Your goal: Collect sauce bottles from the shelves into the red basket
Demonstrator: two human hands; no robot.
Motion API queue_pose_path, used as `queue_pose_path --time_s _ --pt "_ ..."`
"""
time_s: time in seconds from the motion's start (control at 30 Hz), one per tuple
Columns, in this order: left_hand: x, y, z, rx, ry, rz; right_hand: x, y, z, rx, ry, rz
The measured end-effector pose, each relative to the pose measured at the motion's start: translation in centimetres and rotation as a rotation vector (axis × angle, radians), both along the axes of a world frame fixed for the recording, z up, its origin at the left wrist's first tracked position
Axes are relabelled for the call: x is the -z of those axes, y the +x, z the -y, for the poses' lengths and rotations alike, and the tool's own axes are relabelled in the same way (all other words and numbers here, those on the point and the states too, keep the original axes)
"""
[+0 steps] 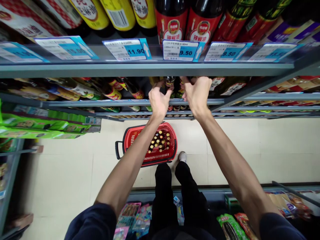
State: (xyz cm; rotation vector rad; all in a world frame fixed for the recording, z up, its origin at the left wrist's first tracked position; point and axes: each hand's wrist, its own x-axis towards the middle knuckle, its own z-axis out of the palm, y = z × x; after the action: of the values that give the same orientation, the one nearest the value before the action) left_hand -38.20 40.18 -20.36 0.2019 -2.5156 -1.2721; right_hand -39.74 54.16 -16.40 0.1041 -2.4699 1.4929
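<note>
Pale tiles [232, 140] cover the floor of a shop aisle, with grey metal shelving along its far side. On a shelf [140, 104] below the row of price tags [183, 50] is a small dark bottle [170, 82], directly beside the left hand [159, 99]. That hand's thumb lies across the bottle's front, its grip fairly narrow; whether it closes fully around the glass cannot be told. Just right of it, the right hand [198, 92] reaches in with bent fingers, their hold partly hidden and unclear. More bottles lean leftward on the same level. Above stand yellow-labelled bottles [118, 15] and, farther right, red-labelled bottles [172, 25]. Beneath the left forearm, a red basket [173, 133] with a black handle [118, 150] sits on the floor, holding many yellow-capped bottles [160, 141]. Green packets [45, 125] fill a rack at left; colourful bags [228, 226] lie at the near side, beside dark trousers [185, 180].
</note>
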Motion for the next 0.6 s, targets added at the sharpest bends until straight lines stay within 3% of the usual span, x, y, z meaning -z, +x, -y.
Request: queue_pose_path --time_s 0.27,0.6 --pt "-0.5 0.1 0.1 -0.045 -0.054 -0.003 -1.7 0.7 -1.0 -0.03 0.165 0.035" --pt "-0.9 0.2 0.1 0.004 -0.104 0.0 -1.2 1.0 -1.3 -0.045 0.313 0.002"
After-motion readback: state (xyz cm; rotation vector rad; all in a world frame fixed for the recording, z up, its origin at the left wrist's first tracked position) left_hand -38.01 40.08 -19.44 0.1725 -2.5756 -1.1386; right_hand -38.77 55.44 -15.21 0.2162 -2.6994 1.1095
